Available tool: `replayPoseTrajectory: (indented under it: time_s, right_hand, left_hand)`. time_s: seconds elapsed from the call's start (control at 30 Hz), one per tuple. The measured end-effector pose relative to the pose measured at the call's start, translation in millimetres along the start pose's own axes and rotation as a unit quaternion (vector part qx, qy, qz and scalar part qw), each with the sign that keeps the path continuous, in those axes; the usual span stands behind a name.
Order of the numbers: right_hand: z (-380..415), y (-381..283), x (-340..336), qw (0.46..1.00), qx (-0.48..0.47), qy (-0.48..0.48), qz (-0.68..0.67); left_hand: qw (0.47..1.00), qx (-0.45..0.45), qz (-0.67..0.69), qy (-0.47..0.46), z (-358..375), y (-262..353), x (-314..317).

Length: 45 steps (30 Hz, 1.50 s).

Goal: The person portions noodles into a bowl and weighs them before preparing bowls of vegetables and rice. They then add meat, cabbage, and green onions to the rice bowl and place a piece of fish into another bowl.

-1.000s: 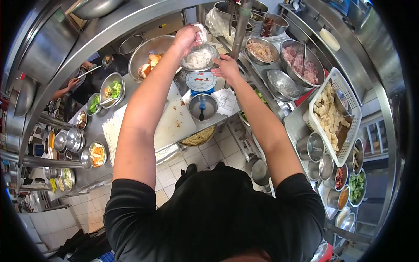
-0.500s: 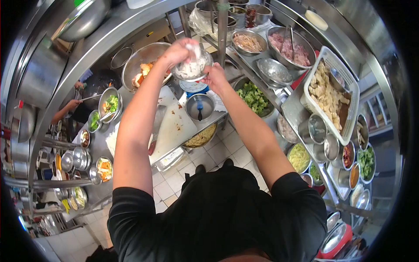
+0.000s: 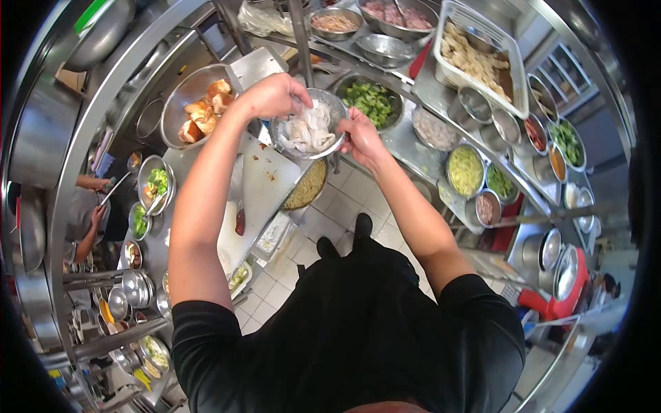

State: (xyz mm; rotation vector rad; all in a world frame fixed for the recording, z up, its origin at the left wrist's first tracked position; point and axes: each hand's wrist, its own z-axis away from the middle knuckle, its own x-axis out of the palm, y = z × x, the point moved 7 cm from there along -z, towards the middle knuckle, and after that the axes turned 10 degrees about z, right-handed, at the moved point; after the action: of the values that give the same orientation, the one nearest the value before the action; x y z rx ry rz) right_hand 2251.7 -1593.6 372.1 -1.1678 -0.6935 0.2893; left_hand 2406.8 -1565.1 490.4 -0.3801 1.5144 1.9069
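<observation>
My right hand [image 3: 359, 134] grips the rim of a metal bowl [image 3: 333, 146] that holds pale, whitish food pieces [image 3: 308, 127]. Above the bowl's far left side is my left hand [image 3: 279, 96], its fingers curled down by the food; whether they hold a piece is too small to tell. Left of the bowl stands a large metal bowl with browned chunks [image 3: 206, 110]. Below it lies a stained white cutting board [image 3: 265, 175]. Green chopped vegetables [image 3: 370, 103] fill a container just beyond my right hand.
A white basket of pale pieces [image 3: 475, 58] stands at upper right, beside bowls of meat [image 3: 399, 12] and shredded yellow-green food [image 3: 466, 171]. At left, a co-worker's arms [image 3: 89, 230] show near bowls of broccoli [image 3: 157, 182]. Metal posts and shelf rails frame both sides.
The view has shifted to the right. The held bowl has come lower and closer to me, and its food shows more clearly. My left hand is now less blurred, with its fingers above the food.
</observation>
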Motion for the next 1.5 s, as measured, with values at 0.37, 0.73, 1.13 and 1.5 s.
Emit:
replayPoseTrajectory:
  time_s: [0.37, 0.73, 1.13, 1.5]
  right_hand:
    - [166.0, 37.8, 8.8, 1.000, -0.009, 0.012, 0.005]
    - [329.2, 165.9, 74.2, 0.993, 0.076, -0.079, 0.034]
    - [406.6, 293.5, 322.0, 0.950, 0.135, -0.278, 0.055]
    - [441.4, 513.1, 596.9, 0.937, 0.217, -0.270, 0.041]
  left_hand:
    - [0.978, 0.140, 0.024, 0.154, 111.4, 40.2, 135.7]
    - [0.968, 0.028, -0.047, 0.246, 306.4, 5.5, 292.5]
    - [0.881, -0.046, -0.016, 0.471, 587.9, -109.1, 306.5]
    - [0.665, -0.065, 0.406, 0.623, 889.2, -377.0, 269.0]
